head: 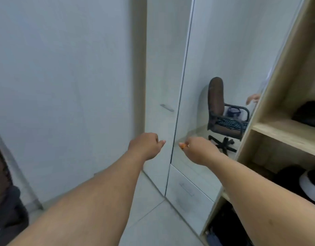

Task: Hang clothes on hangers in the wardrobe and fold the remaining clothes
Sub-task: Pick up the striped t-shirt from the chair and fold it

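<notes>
Both my arms reach out toward the white wardrobe (pixel 160 68). My left hand (pixel 146 144) is in front of the closed white door, fingers curled in, thumb pointing right, holding nothing. My right hand (pixel 197 150) is in front of the mirror door (pixel 215 50), fingers curled too, thumb pointing left, empty. A narrow gap separates the two thumbs at the seam between the doors. Dark folded clothes (pixel 309 112) lie on the open wooden shelves (pixel 284 128) to the right. No hanger is in view.
The white door has a small metal handle (pixel 167 107). Two drawers (pixel 186 190) sit under the mirror, which reflects an office chair (pixel 222 112). A dark and white bundle (pixel 305 181) lies on a lower shelf. A dark seat (pixel 6 196) stands at the left edge. Pale floor tiles (pixel 153 219) lie below.
</notes>
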